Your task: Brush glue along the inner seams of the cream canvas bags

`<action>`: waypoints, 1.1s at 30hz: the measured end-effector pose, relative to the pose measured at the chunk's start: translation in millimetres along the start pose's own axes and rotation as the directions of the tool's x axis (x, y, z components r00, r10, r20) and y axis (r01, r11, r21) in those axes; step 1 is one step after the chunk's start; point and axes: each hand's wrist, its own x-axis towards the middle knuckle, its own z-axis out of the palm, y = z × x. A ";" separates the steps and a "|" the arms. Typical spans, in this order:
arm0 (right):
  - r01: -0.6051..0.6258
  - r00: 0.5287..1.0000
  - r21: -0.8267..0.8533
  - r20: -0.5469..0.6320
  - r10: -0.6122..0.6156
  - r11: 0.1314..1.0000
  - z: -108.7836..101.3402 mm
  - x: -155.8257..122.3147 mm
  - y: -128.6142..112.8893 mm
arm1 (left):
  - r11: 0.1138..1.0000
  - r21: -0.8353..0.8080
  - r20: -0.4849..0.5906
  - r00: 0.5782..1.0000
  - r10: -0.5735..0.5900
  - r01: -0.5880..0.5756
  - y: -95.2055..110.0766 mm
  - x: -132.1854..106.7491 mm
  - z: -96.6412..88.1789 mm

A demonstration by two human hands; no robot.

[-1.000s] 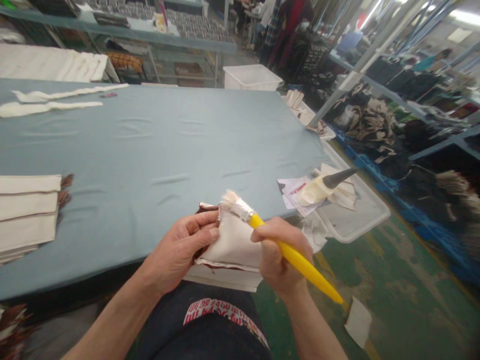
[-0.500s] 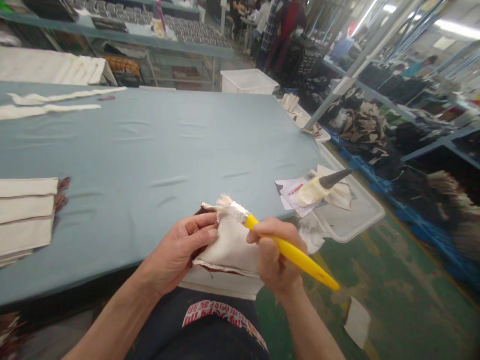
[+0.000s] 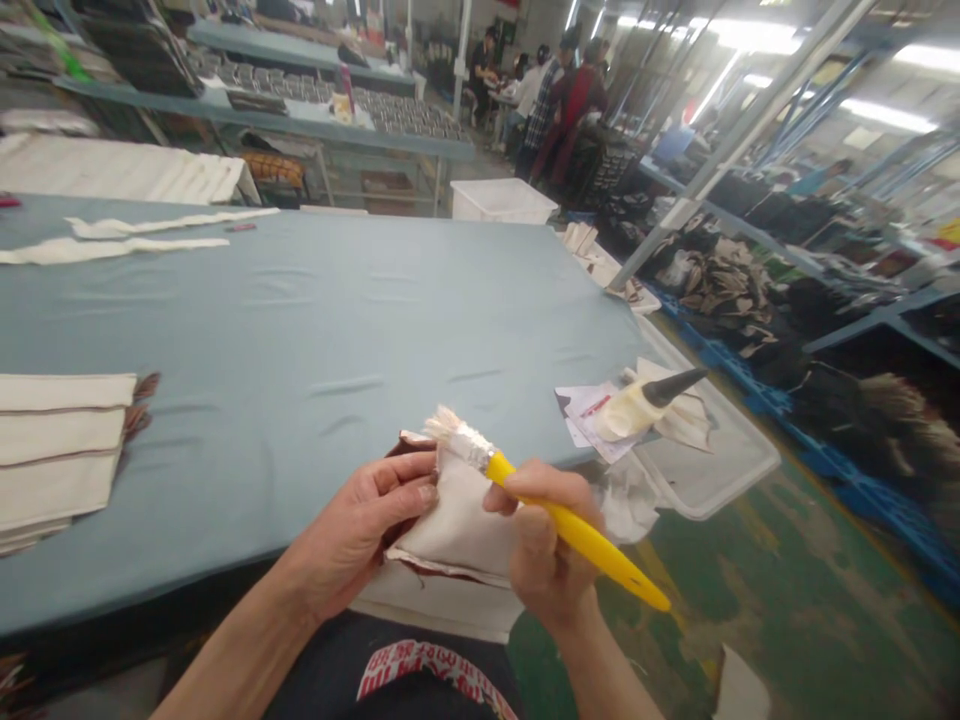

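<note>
yellow brush (image 3: 600, 550) over cream fabric (image 3: 472, 515)

in the head view, we pinch the fabric's left edge between thumb and fingers of our left hand (image 3: 356, 525), at the near edge of the blue table (image 3: 337, 330). our right hand (image 3: 551, 540) is wrapped around the brush's handle, its pale bristles at the fabric's upper left corner; we cannot tell whether they touch. we see a stack of cream pieces (image 3: 60, 435) well to the left, and a dark-tipped container (image 3: 626, 412) to the right.

Right fingers (image 3: 551, 487) hide part of the cream cloth (image 3: 465, 520); distant people (image 3: 568, 110) blur.
</note>
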 end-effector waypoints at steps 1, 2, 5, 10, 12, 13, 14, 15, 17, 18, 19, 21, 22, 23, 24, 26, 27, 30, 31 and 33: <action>0.008 0.999 -0.019 -0.041 -0.009 1.000 1.2 1.9 1.0 | 1.000 0.000 0.002 1.000 -0.004 0.004 0.2 -0.5 0.4; 0.009 0.997 -0.063 -0.075 -0.014 0.998 1.6 3.0 2.3 | 1.000 0.001 0.008 1.000 -0.006 0.006 0.2 -1.1 0.7; -0.036 0.996 -0.273 -0.090 0.011 0.961 1.7 2.0 7.9 | 1.000 0.014 0.021 1.000 0.006 -0.006 -0.8 -3.4 1.0; -0.028 1.000 -0.403 -0.008 0.027 0.915 5.6 -1.0 13.7 | 0.999 0.039 0.029 1.000 0.011 -0.012 -2.5 -5.4 2.4; 0.000 1.000 -0.418 0.002 0.001 0.908 6.8 0.0 14.4 | 0.998 0.058 0.026 0.999 0.022 -0.024 -2.2 -5.2 3.9; -0.003 1.000 -0.424 0.000 0.003 0.906 6.9 0.6 14.6 | 0.997 0.071 0.024 0.999 0.027 -0.029 -1.8 -5.1 4.9; -0.023 1.000 -0.424 -0.004 0.023 0.906 6.7 0.8 14.9 | 0.996 0.084 0.022 0.999 0.029 -0.030 -1.4 -5.1 5.9; -0.054 0.998 -0.417 -0.011 0.054 0.908 6.2 0.7 15.3 | 0.995 0.095 0.021 0.999 0.028 -0.030 -0.9 -5.3 7.1; -0.118 0.993 -0.388 -0.042 0.111 0.914 4.9 -0.8 15.8 | 0.993 0.117 0.030 0.999 0.032 -0.035 0.4 -6.0 9.9; -0.140 0.990 -0.371 -0.067 0.123 0.918 4.2 -1.9 16.0 | 0.991 0.126 0.043 0.998 0.039 -0.044 1.1 -6.5 11.6; -0.154 0.987 -0.355 -0.093 0.129 0.922 3.7 -3.0 16.0 | 0.989 0.135 0.058 0.997 0.048 -0.055 1.9 -6.9 13.5; -0.180 0.980 -0.309 -0.141 0.142 0.934 2.9 -4.5 15.4 | 0.985 0.156 0.084 0.994 0.063 -0.076 3.4 -7.3 17.8; -0.193 0.976 -0.279 -0.151 0.156 0.941 2.7 -4.8 14.8 | 0.983 0.165 0.090 0.993 0.071 -0.085 4.0 -7.0 20.0; -0.203 0.974 -0.251 -0.147 0.170 0.946 2.4 -4.8 14.0 | 0.980 0.175 0.089 0.993 0.077 -0.091 4.3 -6.6 22.0; -0.208 0.974 -0.231 -0.141 0.178 0.950 1.9 -4.5 13.0 | 0.979 0.182 0.087 0.993 0.079 -0.094 4.4 -5.9 23.7; -0.198 0.974 -0.225 -0.158 0.165 0.954 -0.5 -2.6 11.5 | 0.979 0.186 0.089 0.994 0.071 -0.086 4.0 -4.4 25.6; -0.195 0.971 -0.235 -0.182 0.154 0.952 -2.9 -0.9 11.1 | 0.980 0.181 0.098 0.993 0.060 -0.077 3.7 -4.1 25.6; -0.220 0.949 -0.271 -0.281 0.142 0.937 -15.2 9.1 11.6 | 0.974 0.216 0.147 0.988 0.043 -0.075 2.5 -6.9 22.1; -0.233 0.942 -0.282 -0.304 0.143 0.931 -20.5 13.7 12.2 | 0.960 0.264 0.148 0.988 0.052 -0.090 2.1 -9.2 20.3; -0.246 0.928 -0.296 -0.348 0.136 0.923 -31.1 23.5 14.0 | 0.902 0.405 0.121 0.987 0.108 -0.149 0.5 -14.7 17.2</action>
